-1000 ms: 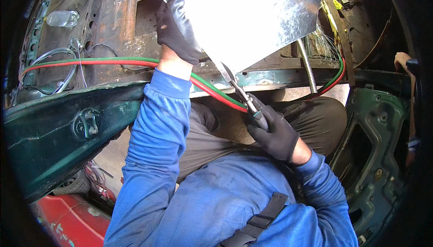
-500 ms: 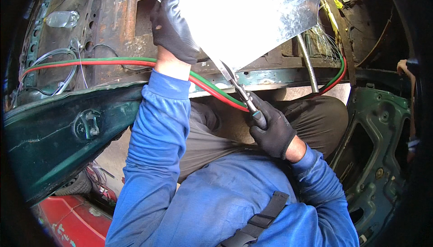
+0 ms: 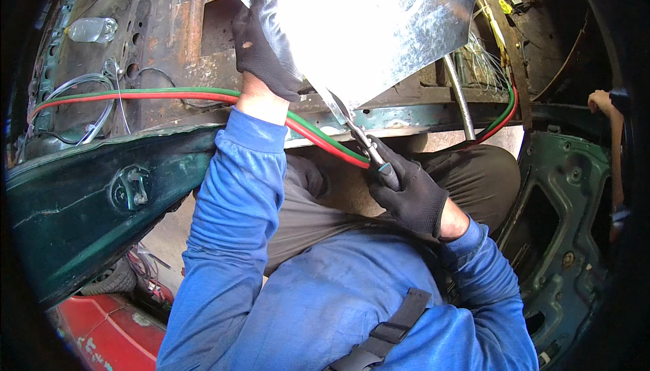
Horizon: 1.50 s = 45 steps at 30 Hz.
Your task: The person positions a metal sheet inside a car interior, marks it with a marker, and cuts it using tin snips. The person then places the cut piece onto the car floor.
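A shiny sheet of metal (image 3: pixel 433 39), washed out by glare, fills the top middle. My left hand (image 3: pixel 267 46), in a black glove, grips its left edge with the thumb lying on the face. A curved dark line is visible on the sheet's upper part. My right hand (image 3: pixel 414 193), also gloved in black, is closed around the handles of tin snips (image 3: pixel 364 139). Their blades stand slightly apart at the sheet's lower corner. Glare hides whether they touch the metal.
Green and red twin hoses (image 3: pixel 325 146) run across behind my wrists. A metal tube (image 3: pixel 460 97) leans at the right, near a green door panel (image 3: pixel 569 215). Rusty car floor (image 3: pixel 162 39) lies beyond, with a plastic bottle (image 3: pixel 92 30). Another person's hand (image 3: pixel 600 101) appears far right.
The sheet has shifted and tilted slightly, so the curved line now shows. My left hand moved a little right with it. The snips moved slightly left, their blades looking wider apart.
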Each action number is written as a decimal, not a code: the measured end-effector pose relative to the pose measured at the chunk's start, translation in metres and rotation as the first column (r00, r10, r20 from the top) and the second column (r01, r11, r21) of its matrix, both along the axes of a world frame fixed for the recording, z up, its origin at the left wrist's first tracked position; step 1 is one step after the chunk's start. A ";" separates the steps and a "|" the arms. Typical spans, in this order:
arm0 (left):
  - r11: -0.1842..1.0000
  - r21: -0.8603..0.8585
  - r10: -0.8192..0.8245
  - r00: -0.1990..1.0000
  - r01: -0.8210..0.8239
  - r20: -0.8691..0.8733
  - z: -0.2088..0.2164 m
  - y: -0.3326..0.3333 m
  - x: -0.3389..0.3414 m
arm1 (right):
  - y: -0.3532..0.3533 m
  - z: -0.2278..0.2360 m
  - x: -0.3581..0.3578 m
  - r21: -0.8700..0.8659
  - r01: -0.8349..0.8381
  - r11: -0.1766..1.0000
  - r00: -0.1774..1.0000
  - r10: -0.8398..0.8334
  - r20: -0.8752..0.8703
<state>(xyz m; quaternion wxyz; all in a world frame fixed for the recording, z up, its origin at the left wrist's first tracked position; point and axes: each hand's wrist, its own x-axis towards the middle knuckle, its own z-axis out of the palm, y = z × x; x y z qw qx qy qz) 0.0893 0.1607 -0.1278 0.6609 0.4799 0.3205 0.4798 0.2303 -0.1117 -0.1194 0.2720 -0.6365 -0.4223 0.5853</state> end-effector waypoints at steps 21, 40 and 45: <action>0.971 0.238 0.076 0.948 -0.001 -0.308 -0.002 -0.001 0.000 | 0.002 -0.023 0.001 0.079 -0.015 0.997 0.999 0.011 0.049; 0.976 0.212 0.113 0.938 -0.044 -0.328 -0.013 -0.006 0.010 | 0.002 -0.023 -0.010 0.107 0.040 0.993 0.977 -0.061 0.203; 0.992 0.080 0.112 0.950 -0.093 -0.290 -0.019 -0.006 0.011 | 0.006 -0.023 -0.002 0.129 0.072 0.989 0.997 -0.071 -0.014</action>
